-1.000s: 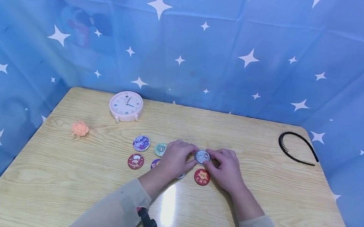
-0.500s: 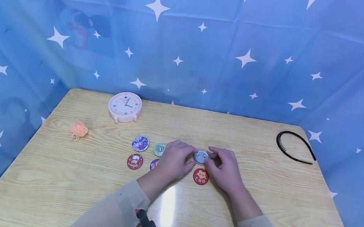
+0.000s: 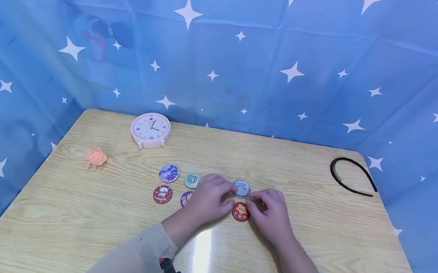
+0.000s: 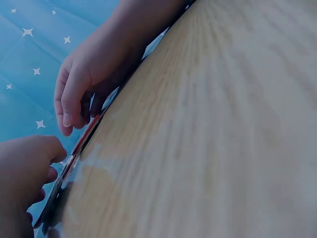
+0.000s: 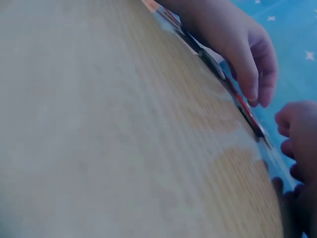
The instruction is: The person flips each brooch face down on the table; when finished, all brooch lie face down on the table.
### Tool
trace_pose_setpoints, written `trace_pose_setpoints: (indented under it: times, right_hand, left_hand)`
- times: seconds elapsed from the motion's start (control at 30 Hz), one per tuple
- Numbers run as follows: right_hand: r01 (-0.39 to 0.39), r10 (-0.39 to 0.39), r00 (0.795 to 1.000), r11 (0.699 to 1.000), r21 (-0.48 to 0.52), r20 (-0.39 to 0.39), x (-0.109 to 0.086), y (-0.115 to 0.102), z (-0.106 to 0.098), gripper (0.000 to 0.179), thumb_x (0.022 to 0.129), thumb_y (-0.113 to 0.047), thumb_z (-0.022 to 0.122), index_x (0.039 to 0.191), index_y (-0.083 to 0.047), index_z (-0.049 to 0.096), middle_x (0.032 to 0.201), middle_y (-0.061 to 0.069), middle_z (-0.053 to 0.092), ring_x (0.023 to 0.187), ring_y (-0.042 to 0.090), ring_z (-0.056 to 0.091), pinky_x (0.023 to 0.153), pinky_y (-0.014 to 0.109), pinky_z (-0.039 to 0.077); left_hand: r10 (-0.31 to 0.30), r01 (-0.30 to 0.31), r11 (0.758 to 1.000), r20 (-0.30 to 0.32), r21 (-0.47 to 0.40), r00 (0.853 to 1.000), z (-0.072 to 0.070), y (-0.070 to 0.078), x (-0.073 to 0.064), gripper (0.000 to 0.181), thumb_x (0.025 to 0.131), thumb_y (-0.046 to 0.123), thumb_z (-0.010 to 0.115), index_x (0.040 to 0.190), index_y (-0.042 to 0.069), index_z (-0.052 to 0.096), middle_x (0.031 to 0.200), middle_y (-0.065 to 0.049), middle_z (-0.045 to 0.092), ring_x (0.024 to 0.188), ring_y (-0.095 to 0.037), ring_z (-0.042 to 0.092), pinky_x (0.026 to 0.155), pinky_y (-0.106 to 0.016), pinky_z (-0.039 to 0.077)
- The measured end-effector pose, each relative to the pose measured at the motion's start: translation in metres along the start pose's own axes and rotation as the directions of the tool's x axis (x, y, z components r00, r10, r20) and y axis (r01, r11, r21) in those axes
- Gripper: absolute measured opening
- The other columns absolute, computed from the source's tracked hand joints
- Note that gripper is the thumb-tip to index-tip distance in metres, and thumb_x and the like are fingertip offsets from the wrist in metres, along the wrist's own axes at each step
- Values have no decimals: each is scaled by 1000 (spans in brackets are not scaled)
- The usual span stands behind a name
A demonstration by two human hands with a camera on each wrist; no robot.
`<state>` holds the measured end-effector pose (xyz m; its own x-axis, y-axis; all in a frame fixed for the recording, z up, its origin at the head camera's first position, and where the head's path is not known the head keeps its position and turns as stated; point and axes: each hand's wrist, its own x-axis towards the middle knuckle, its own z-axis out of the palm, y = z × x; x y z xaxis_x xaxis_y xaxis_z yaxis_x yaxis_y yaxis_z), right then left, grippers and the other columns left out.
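Your left hand [image 3: 211, 197] is relaxed and grips nothing, its index fingertip at the left rim of the silver-backed pin badge [image 3: 242, 188]; contact cannot be confirmed. Your right hand [image 3: 272, 214] is loosely bent, also holding nothing, its fingertips just beside that badge's lower right rim and the red star badge [image 3: 241, 211]. The silver-backed pin badge lies pin side up on the tabletop [image 3: 102, 232], just beyond the red star badge. Left of your hands, 4 badges [image 3: 169, 173] lie face up, 1 partly covered. Noted farther off: pink clock [image 3: 151, 129], black headband [image 3: 332, 166].
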<state>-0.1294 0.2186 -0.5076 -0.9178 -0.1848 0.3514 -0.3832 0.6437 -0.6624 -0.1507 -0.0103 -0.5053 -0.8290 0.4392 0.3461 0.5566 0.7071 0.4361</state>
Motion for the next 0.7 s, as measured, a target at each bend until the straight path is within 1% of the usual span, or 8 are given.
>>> trace_pose_setpoints:
  times: [0.07,0.17,0.33,0.47,0.7]
  right_hand:
    - [-9,9,1000,1000,-1,-12,-4,-1,0,16,88,-11,86,103,-10,80,98,-1,72,103,22,56,89,41,42]
    - [-7,7,1000,1000,-13,-18,-11,-1,-1,16,87,-11,86,102,-10,80,98,-1,73,103,23,56,90,41,42]
    - [27,-26,1000,997,-75,13,-19,-3,-1,28,84,-17,88,109,-6,81,102,5,71,107,32,56,93,47,42]
    - [30,-27,999,995,-96,31,-21,-6,0,34,82,-20,90,112,-5,81,106,9,70,111,37,55,96,51,42]
    - [49,-46,999,993,-107,29,-21,-8,1,35,80,-19,92,110,-4,81,107,10,69,111,38,55,97,53,41]
  left_hand:
    - [6,-6,1000,6,3,1000,0,1,-3,30,92,32,80,120,21,78,117,3,76,119,-20,63,115,-46,40]
    - [19,-19,1000,17,5,1000,0,3,-7,30,92,35,80,118,21,78,116,3,76,120,-20,62,114,-47,40]
    - [34,-34,999,52,15,998,1,6,-12,33,93,40,79,120,23,78,122,3,75,127,-21,60,117,-48,36]
    - [24,-27,999,66,32,998,0,7,-15,37,93,46,78,123,24,77,125,5,74,129,-20,59,118,-47,34]
    - [24,-27,999,70,32,997,-2,6,-19,38,93,49,79,122,24,77,124,4,73,127,-20,59,115,-47,37]
